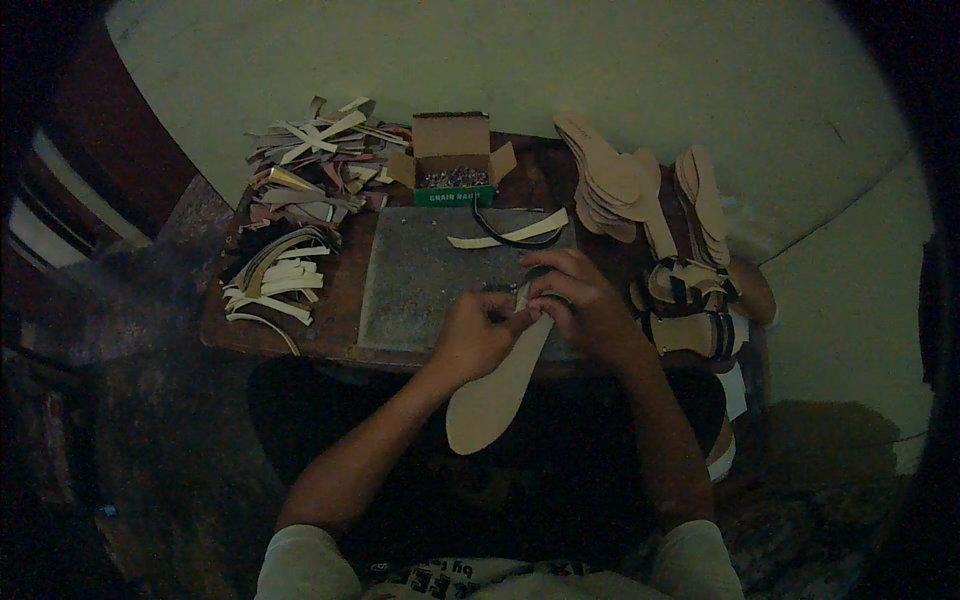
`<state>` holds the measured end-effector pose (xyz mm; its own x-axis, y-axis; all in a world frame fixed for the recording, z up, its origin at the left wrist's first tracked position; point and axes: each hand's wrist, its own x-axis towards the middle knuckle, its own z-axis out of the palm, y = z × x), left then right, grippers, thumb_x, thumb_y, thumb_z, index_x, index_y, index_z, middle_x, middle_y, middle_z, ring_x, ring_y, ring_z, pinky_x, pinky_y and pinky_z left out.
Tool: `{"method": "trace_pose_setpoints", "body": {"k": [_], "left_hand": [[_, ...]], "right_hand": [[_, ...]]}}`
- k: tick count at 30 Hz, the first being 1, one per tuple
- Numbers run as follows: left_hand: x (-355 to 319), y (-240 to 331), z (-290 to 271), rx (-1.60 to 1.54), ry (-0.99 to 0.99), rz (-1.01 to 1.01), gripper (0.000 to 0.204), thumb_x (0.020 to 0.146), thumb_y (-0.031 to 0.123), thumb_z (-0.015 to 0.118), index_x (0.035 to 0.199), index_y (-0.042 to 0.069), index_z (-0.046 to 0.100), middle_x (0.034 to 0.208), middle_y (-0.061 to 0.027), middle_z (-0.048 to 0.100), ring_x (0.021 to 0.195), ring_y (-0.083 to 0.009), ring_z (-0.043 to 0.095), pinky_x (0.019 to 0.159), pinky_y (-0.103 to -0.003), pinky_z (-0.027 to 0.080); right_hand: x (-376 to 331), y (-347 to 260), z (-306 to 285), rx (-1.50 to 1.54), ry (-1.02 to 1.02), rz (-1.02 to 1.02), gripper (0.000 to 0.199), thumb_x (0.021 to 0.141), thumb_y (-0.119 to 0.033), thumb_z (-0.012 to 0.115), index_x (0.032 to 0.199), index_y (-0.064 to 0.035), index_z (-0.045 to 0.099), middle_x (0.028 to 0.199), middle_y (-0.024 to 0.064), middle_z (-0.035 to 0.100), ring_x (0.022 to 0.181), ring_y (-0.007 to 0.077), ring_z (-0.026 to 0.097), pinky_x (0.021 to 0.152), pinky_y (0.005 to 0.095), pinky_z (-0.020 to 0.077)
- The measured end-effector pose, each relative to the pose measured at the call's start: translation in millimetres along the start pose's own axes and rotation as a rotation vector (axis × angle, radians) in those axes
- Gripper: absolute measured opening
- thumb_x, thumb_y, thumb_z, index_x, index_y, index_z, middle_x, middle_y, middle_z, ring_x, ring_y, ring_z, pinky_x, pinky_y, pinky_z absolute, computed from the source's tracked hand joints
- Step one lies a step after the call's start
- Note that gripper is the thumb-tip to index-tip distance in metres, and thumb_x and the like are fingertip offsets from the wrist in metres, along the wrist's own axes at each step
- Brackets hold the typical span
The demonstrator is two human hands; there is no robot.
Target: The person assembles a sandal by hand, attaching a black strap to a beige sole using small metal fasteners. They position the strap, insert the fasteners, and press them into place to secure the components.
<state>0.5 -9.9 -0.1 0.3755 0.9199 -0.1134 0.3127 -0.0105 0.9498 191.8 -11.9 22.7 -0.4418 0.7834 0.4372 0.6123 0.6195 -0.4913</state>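
I see the head fisheye sitting above and behind left hand (474, 333) and right hand (583, 303), facing down and forward, fairly near: sleeves (308, 566) behind them, table (343, 298) beyond.

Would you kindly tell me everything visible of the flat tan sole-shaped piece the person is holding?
The flat tan sole-shaped piece looks like board or leather, with a plain face and rounded near end. It slants away rightward, its near end off the brown wooden table. The left hand and right hand grip its far part, fingers hiding that end.
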Motion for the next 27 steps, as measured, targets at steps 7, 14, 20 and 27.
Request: {"method": "trace_pose_setpoints", "body": {"k": [7,14,20,27], "left_hand": [[-1,-1,0,0.026,0.007,0.041,0.025,0.086,0.023,0.071,0.083,-0.002,0.07,0.07,-0.0141,0.068,0.064,-0.0166,0.063,0.061,-0.036,0.048],[-1,-6,5,0.003,0.041,0.123,0.027,0.09,0.019,0.069,0.07,0.003,0.061,0.057,0.0015,0.053,0.054,-0.0052,0.046,0.046,-0.027,0.036],[0,-7,5,0.005,0.004,0.072,0.028,0.088,0.025,0.069,0.083,-0.002,0.068,0.068,-0.0149,0.066,0.062,-0.0183,0.064,0.058,-0.037,0.047],[0,-6,4,0.088,0.07,0.129,0.029,0.09,0.023,0.069,0.071,0.002,0.061,0.057,-0.0016,0.057,0.05,-0.0073,0.05,0.044,-0.029,0.038]], "right_hand": [[-2,0,1,0.071,-0.068,0.026,0.012,0.079,-0.004,0.068,0.087,-0.0031,0.06,0.129,0.0129,0.055,0.122,0.0346,0.05,0.103,0.0441,0.0407],[-1,-8,-2,0.097,-0.093,0.075,0.011,0.08,-0.003,0.068,0.087,-0.0032,0.059,0.131,0.0133,0.053,0.125,0.0336,0.048,0.105,0.0431,0.0387],[-2,-8,-4,0.095,-0.092,0.067,0.011,0.08,-0.002,0.068,0.086,-0.0032,0.059,0.13,0.0121,0.054,0.123,0.0327,0.049,0.103,0.0424,0.0398],[0,-10,-3,-0.016,-0.058,0.026,0.013,0.077,-0.007,0.072,0.088,-0.0043,0.063,0.127,0.0132,0.055,0.119,0.0341,0.053,0.101,0.0432,0.0432]]}}
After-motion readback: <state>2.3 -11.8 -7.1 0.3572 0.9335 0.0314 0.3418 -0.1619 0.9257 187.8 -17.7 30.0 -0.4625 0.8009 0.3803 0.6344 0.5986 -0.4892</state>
